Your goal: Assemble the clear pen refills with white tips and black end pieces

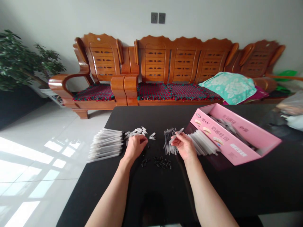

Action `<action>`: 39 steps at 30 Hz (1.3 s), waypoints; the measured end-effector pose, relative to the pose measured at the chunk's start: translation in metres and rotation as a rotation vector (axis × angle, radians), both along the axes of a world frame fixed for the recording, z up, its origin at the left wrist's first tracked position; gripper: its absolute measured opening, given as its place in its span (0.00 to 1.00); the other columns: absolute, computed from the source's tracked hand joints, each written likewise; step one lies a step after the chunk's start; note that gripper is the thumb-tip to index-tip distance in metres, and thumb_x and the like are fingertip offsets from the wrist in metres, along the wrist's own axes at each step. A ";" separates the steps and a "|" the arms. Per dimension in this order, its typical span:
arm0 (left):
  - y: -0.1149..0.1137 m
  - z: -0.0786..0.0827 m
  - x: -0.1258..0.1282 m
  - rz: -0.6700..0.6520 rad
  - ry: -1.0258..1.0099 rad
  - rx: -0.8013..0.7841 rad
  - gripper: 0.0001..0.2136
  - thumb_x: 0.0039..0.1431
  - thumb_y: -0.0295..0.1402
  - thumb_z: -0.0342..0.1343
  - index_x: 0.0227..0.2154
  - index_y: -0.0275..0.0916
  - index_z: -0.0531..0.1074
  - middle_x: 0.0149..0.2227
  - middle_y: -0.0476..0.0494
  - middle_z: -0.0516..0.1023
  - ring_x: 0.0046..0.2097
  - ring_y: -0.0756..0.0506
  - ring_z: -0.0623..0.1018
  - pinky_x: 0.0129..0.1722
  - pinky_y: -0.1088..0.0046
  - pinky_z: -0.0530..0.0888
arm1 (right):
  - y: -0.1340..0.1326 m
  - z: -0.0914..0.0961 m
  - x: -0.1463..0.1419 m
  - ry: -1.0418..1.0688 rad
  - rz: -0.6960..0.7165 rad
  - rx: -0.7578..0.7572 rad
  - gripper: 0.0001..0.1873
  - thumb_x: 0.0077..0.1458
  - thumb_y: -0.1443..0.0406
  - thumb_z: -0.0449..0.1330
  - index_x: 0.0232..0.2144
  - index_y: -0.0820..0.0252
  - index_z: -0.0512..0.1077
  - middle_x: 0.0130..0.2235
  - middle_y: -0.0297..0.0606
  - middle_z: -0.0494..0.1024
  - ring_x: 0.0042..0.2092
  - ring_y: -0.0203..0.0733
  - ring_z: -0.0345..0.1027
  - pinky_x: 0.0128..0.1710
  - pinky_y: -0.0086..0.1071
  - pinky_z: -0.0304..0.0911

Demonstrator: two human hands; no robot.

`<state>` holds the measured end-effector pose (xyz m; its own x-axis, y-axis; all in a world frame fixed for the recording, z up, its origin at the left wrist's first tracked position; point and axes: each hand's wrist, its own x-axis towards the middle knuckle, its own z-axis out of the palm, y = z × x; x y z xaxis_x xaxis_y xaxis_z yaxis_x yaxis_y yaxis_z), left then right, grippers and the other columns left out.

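Right hand [186, 146]: I pinch a tube [176, 136] above thin rods [167, 136] | left hand [136, 145]: curled beside white bits [141, 130], grip unclear to me | black bits [163, 163]: on counter [151, 186], nearer me | pile [204, 143], box [223, 138]: past right hand

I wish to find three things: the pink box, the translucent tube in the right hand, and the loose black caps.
Pink box [220, 135], head view: printed front wall.
Translucent tube [176, 136], head view: middle of its length.
Loose black caps [163, 164], head view: within the larger cluster.
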<state>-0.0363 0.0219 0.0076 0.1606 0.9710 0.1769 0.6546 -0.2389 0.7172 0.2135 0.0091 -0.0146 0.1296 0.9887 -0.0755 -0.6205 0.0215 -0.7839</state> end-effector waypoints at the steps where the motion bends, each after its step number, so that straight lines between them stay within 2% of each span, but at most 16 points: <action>1: -0.002 -0.002 0.003 -0.039 0.051 0.001 0.05 0.54 0.29 0.58 0.28 0.39 0.79 0.24 0.49 0.78 0.28 0.49 0.76 0.31 0.75 0.69 | 0.000 0.000 0.000 -0.002 0.004 0.003 0.12 0.43 0.65 0.71 0.31 0.62 0.75 0.27 0.40 0.83 0.24 0.40 0.77 0.23 0.27 0.75; 6: -0.008 -0.010 0.018 -0.113 0.149 -0.019 0.02 0.50 0.27 0.62 0.28 0.37 0.78 0.26 0.46 0.78 0.29 0.48 0.75 0.30 0.74 0.66 | 0.000 -0.001 0.001 -0.004 0.012 0.017 0.11 0.44 0.65 0.72 0.31 0.62 0.76 0.27 0.39 0.83 0.24 0.39 0.77 0.23 0.27 0.75; 10: -0.009 -0.010 0.022 -0.088 0.061 -0.027 0.03 0.48 0.24 0.61 0.26 0.38 0.76 0.24 0.48 0.77 0.28 0.49 0.74 0.31 0.74 0.67 | 0.001 -0.003 0.001 -0.002 0.018 0.017 0.11 0.43 0.65 0.72 0.31 0.61 0.76 0.27 0.39 0.83 0.24 0.40 0.77 0.23 0.27 0.75; 12: -0.010 -0.010 0.025 -0.077 -0.133 -0.117 0.03 0.48 0.25 0.60 0.27 0.37 0.76 0.24 0.49 0.76 0.27 0.49 0.74 0.29 0.74 0.69 | 0.001 -0.003 0.001 -0.003 0.020 0.017 0.11 0.43 0.65 0.72 0.30 0.61 0.75 0.27 0.40 0.83 0.24 0.41 0.77 0.23 0.28 0.75; 14: -0.011 -0.010 0.032 -0.093 -0.433 -0.266 0.03 0.49 0.28 0.60 0.28 0.37 0.74 0.23 0.49 0.75 0.26 0.49 0.75 0.27 0.75 0.71 | 0.001 -0.004 0.000 -0.007 0.022 0.017 0.11 0.43 0.65 0.72 0.30 0.61 0.75 0.27 0.40 0.83 0.25 0.41 0.78 0.23 0.28 0.75; 17: -0.015 -0.009 0.041 -0.122 -0.820 -0.446 0.10 0.46 0.33 0.65 0.31 0.35 0.74 0.23 0.49 0.75 0.26 0.49 0.77 0.28 0.74 0.75 | 0.000 -0.004 -0.002 -0.010 0.023 0.014 0.11 0.44 0.65 0.72 0.30 0.61 0.74 0.28 0.41 0.83 0.26 0.42 0.78 0.23 0.29 0.76; 19: -0.017 -0.007 0.045 -0.138 -0.937 -0.499 0.16 0.45 0.35 0.67 0.36 0.33 0.76 0.26 0.48 0.77 0.28 0.49 0.78 0.30 0.74 0.77 | -0.001 -0.003 -0.003 -0.013 0.026 0.016 0.11 0.44 0.65 0.71 0.30 0.61 0.74 0.28 0.41 0.83 0.26 0.42 0.78 0.23 0.29 0.75; 22: -0.020 -0.007 0.047 -0.159 -0.990 -0.549 0.19 0.46 0.36 0.68 0.40 0.31 0.78 0.28 0.44 0.80 0.29 0.50 0.79 0.33 0.75 0.78 | -0.003 -0.001 -0.006 -0.024 0.044 0.024 0.12 0.44 0.65 0.71 0.30 0.61 0.73 0.28 0.41 0.83 0.27 0.43 0.79 0.24 0.29 0.76; 27: -0.019 -0.010 0.047 -0.145 -1.058 -0.591 0.16 0.45 0.35 0.70 0.35 0.30 0.77 0.28 0.42 0.81 0.30 0.49 0.80 0.31 0.77 0.77 | -0.005 0.002 -0.009 -0.048 0.059 0.026 0.13 0.43 0.65 0.71 0.31 0.60 0.72 0.29 0.41 0.83 0.27 0.44 0.79 0.24 0.30 0.75; 39: -0.023 -0.008 0.052 -0.146 -1.038 -0.607 0.17 0.44 0.37 0.71 0.33 0.32 0.73 0.27 0.42 0.81 0.30 0.48 0.81 0.30 0.77 0.77 | -0.005 0.004 -0.013 -0.108 0.050 0.027 0.15 0.42 0.65 0.72 0.31 0.59 0.71 0.29 0.39 0.83 0.26 0.42 0.78 0.24 0.30 0.74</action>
